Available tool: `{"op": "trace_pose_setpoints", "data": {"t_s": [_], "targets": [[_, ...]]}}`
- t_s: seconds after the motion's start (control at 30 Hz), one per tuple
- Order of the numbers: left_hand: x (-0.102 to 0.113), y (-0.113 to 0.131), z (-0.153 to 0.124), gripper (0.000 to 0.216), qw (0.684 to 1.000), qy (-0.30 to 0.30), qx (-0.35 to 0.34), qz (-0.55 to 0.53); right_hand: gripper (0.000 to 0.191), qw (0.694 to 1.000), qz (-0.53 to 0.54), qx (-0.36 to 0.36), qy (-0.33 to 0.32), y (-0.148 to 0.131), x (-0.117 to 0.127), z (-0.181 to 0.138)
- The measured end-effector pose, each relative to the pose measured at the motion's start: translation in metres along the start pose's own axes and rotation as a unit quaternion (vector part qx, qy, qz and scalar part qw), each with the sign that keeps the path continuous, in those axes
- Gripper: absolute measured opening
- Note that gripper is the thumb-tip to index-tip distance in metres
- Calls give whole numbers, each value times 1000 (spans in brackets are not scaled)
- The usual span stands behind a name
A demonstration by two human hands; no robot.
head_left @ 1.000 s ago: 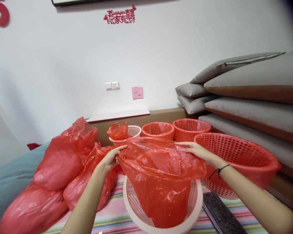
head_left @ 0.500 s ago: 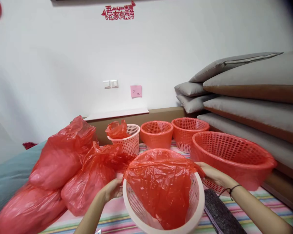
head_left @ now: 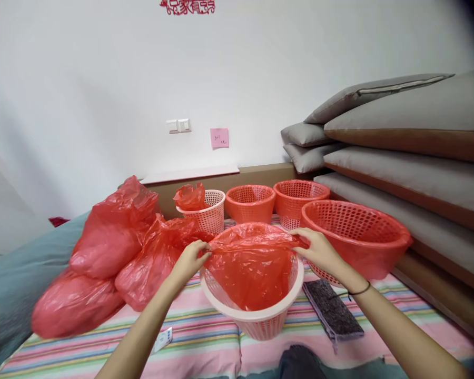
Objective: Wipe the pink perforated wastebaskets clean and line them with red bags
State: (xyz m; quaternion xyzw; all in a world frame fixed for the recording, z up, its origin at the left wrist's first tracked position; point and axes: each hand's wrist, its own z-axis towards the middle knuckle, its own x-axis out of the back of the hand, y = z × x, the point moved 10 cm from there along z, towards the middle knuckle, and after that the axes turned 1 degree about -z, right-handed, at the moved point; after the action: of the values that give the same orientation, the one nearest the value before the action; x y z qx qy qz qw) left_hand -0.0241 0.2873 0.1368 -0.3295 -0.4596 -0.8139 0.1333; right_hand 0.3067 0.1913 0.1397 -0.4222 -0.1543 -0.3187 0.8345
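Note:
A pale pink plastic basket (head_left: 266, 325) stands upright on the striped cloth in front of me, with a red plastic bag (head_left: 253, 276) hanging inside it. The bag covers the far rim, while the near rim is bare. My left hand (head_left: 192, 260) pinches the bag's edge at the left side of the basket. At the right side, my right hand (head_left: 316, 249) is closed on the bag's other edge, a dark band on its wrist. Between my hands the bag's edge is stretched across the basket's mouth.
Several filled red bags (head_left: 106, 247) lie on the left. Behind stand a pink basket (head_left: 217, 218) holding red plastic and several bag-covered baskets (head_left: 250, 210), a wide oval one (head_left: 359, 252) at right. A dark grey cloth (head_left: 332, 310) lies near my right arm, beside stacked cushions (head_left: 411, 173).
My view has tipped down and the basket now sits farther off, showing its lower wall. Both hands have risen above the rim with the bag's edges, the left one now pinching it.

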Motion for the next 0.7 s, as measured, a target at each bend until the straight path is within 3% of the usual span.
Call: {"op": "trace_pose_setpoints", "data": {"t_s": [0.1,0.2,0.37,0.57,0.7], "targets": [[9,17,-30,20,999,-7,-42,21,18,998,-31,61,7,-18,13,-33],[12,24,-70,22,995,1,-95,38,22,991,-68,109,22,-33,23,-72],[4,4,-128,22,988,131,-80,-8,28,981,-70,155,89,-40,17,-125],[-31,-11,-173,19,956,283,-71,2,30,973,-64,160,153,-33,-2,-160],[-68,-34,-180,24,953,301,-37,-5,32,972,-81,164,146,-24,-16,-166]]}}
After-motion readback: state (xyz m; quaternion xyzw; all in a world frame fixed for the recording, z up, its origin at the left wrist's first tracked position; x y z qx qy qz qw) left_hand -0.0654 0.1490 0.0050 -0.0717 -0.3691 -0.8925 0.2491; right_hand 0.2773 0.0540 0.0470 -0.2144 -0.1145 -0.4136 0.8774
